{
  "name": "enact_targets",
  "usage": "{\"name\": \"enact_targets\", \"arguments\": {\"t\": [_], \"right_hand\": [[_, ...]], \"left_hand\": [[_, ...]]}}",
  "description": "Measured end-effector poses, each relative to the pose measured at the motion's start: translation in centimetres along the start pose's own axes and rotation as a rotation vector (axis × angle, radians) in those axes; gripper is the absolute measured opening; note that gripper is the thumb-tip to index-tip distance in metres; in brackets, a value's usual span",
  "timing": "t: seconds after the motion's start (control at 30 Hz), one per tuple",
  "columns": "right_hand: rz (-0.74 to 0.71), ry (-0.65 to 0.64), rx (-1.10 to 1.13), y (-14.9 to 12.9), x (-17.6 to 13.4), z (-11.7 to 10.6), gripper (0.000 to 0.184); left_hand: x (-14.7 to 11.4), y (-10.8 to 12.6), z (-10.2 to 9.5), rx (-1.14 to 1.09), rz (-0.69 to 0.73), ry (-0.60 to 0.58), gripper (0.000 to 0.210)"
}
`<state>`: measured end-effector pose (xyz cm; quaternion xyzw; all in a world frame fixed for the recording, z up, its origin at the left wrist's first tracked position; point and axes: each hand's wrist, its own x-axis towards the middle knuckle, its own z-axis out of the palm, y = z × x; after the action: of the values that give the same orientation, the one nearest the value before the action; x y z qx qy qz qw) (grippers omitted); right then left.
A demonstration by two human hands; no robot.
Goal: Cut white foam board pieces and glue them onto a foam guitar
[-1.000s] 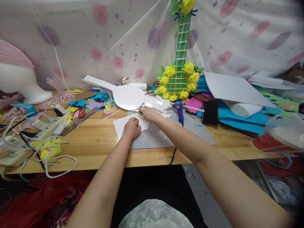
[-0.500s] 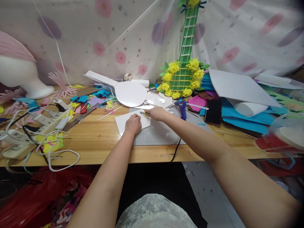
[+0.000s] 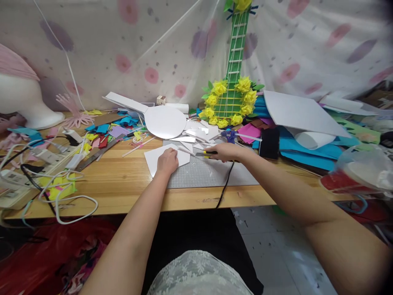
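Head view: the table runs beneath the left hand and right hand; beyond the right hand stands the guitar; below it lies the mat; under the left hand, curled, whether pinching I cannot tell, lies the board; clenched in the right hand is the cutter, blade toward the board

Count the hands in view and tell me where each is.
2: the left hand rests on a white board piece; the right hand holds a yellow-and-black cutter over the grey mat.
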<state>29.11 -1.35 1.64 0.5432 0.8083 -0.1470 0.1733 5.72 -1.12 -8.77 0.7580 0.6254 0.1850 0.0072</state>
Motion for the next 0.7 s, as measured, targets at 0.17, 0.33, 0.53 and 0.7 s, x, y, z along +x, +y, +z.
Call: {"name": "enact_targets", "arguments": {"t": [0.17, 0.33, 0.53, 0.7], "right_hand": [[0.026, 0.198, 0.051, -3.4, 3.2, -1.4, 0.049], [0.007, 0.278, 0.011, -8.7, 7.9, -0.8, 0.052], [-0.031, 0.262, -0.047, -11.6, 11.1, -1.3, 0.045], [-0.065, 0.241, -0.094, -11.6, 11.0, -1.9, 0.039]], "left_hand": [[0.2, 0.2, -0.2, 0.036, -0.162, 0.016, 0.028], [0.3, 0.4, -0.2, 0.040, -0.262, 0.069, 0.029], [0.4, 0.4, 0.2, 0.024, -0.312, 0.089, 0.028], [0.6, 0.3, 0.2, 0.025, -0.333, 0.093, 0.027]]}}
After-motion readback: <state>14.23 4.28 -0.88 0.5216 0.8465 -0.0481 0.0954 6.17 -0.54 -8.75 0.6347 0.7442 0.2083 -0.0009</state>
